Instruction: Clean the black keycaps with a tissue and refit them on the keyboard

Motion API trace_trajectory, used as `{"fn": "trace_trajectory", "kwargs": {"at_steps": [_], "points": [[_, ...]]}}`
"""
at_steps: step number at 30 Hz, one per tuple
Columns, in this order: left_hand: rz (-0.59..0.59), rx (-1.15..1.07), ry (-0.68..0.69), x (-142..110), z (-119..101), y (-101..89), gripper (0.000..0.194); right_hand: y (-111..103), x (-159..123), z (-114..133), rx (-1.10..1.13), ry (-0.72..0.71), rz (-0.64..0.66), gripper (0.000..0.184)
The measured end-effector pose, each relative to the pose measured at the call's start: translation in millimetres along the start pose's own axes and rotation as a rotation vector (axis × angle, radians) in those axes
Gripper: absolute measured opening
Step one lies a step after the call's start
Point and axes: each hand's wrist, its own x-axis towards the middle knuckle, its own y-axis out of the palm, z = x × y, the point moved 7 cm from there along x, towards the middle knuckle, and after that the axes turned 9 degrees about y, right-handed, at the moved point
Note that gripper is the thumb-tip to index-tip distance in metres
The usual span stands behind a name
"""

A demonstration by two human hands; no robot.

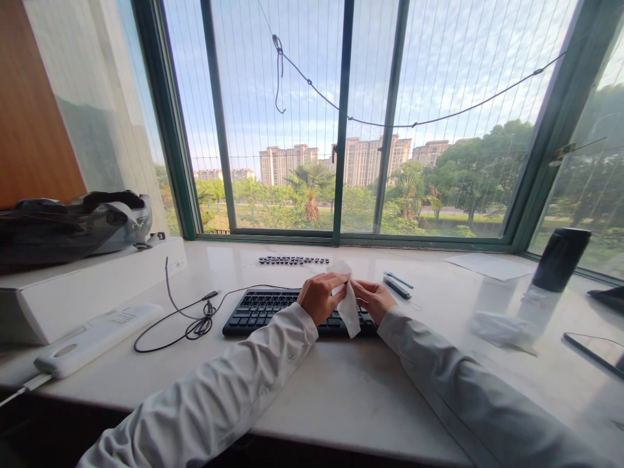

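Sleeves (229, 370) up front, bench (341, 396) below. Left hand (319, 298) is pinching a white wipe (349, 315) over the keyboard (266, 312); the right hand's (374, 299) fingers meet its edge, but I can't tell what they've got, if anything. I'd gather that dangling end so it doesn't drag, and keep clear of the loose keycaps (294, 260) behind.

left sleeve (229, 377): pale grey, wrinkled | right sleeve (453, 377): pale grey, creased | hands (318, 296): bare
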Motion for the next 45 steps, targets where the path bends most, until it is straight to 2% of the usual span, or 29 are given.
{"fn": "trace_trajectory", "kwargs": {"at_steps": [4, 10, 16, 20, 23, 29, 34, 39, 45], "points": [[0.025, 0.027, 0.065, 1, -3, 2.8, 0.031, 0, 0, 0, -0.022, 0.002, -0.004, 0.047], [0.064, 0.097, 0.059, 1, -5, 2.0, 0.05, -2, 1, -3, -0.103, 0.049, -0.002, 0.043], [0.094, 0.162, 0.115, -3, -5, -0.1, 0.052, -4, 1, -5, -0.235, 0.108, -0.032, 0.041], [0.079, 0.25, 0.101, -6, -1, -1.7, 0.055, 2, -2, 1, -0.241, 0.055, 0.03, 0.045], [0.052, 0.222, 0.069, -8, 2, -2.3, 0.057, 5, -3, 4, -0.231, 0.027, 0.062, 0.049], [0.004, 0.092, -0.008, -9, 4, -3.6, 0.053, -5, -1, 8, -0.376, -0.039, -0.038, 0.05], [-0.011, 0.084, -0.034, -8, 4, -5.4, 0.054, -11, 4, 5, -0.275, -0.036, -0.037, 0.048], [-0.004, 0.139, -0.045, -9, 3, -4.3, 0.055, -17, 1, 11, -0.281, -0.104, -0.143, 0.045], [0.0, 0.16, -0.081, -9, 2, -3.2, 0.052, -16, -9, 19, -0.276, -0.124, -0.196, 0.04]]}}
